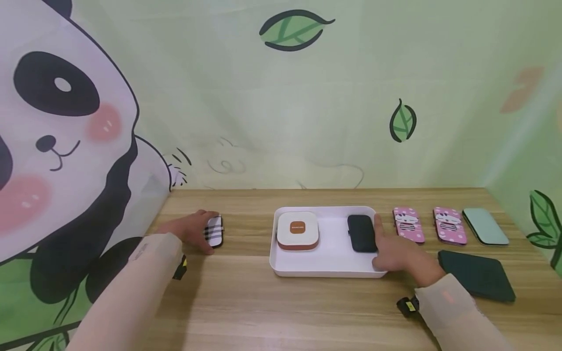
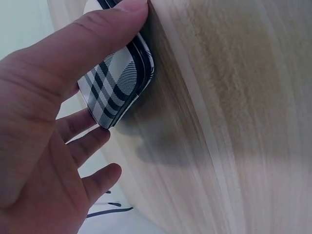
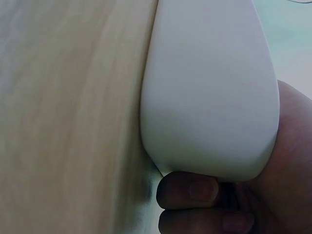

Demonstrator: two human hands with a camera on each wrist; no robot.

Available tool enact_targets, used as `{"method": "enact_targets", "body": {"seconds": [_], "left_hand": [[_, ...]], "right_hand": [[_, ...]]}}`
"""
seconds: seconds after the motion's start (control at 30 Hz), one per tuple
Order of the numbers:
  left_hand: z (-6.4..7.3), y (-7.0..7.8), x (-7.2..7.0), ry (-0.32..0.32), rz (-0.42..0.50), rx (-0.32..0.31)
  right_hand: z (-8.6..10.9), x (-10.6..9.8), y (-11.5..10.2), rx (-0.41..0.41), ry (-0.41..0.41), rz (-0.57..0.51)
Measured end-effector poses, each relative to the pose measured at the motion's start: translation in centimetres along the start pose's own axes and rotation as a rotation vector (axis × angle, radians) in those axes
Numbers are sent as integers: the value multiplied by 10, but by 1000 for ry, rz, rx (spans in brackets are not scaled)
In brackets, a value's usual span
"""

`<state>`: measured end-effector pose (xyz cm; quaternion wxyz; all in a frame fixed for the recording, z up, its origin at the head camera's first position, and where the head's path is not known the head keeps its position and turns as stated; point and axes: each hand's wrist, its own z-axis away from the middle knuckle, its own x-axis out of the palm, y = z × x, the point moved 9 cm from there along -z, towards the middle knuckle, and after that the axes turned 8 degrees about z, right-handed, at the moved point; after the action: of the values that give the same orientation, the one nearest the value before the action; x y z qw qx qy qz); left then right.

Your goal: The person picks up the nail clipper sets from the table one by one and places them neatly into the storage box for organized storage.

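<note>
At the left of the table, my left hand point(image 1: 189, 230) grips a black-and-white plaid case point(image 1: 215, 231) by its edges. In the left wrist view the thumb lies across one side of the plaid case point(image 2: 113, 80), with fingertips at the other. My right hand point(image 1: 397, 251) holds the right end of a white tray point(image 1: 329, 266). In the right wrist view, curled fingers point(image 3: 187, 190) sit against the end of the tray wall point(image 3: 209, 92). Inside the tray are a white-and-brown rounded square box point(image 1: 285, 231) and a black case point(image 1: 362, 234).
Right of the tray lie two pink patterned cases point(image 1: 408, 225) point(image 1: 450, 225) and a pale mint case point(image 1: 485, 226). A dark green flat pouch point(image 1: 477, 275) is beside the right wrist. A printed cloth backdrop point(image 1: 281, 122) rises behind the table.
</note>
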<state>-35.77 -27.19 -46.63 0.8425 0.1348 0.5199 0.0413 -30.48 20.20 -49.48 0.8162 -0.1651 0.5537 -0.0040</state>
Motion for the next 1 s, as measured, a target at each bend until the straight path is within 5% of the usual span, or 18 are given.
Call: {"method": "enact_targets", "body": {"seconds": [0.6,1.0], "left_hand": [[-4,0,-1,17,-22,2],[-12,14,-14,111,-37,112]], "right_hand": [[4,-2,-5,-12,5,1],[4,-2,-4,-8,2,-1]]}}
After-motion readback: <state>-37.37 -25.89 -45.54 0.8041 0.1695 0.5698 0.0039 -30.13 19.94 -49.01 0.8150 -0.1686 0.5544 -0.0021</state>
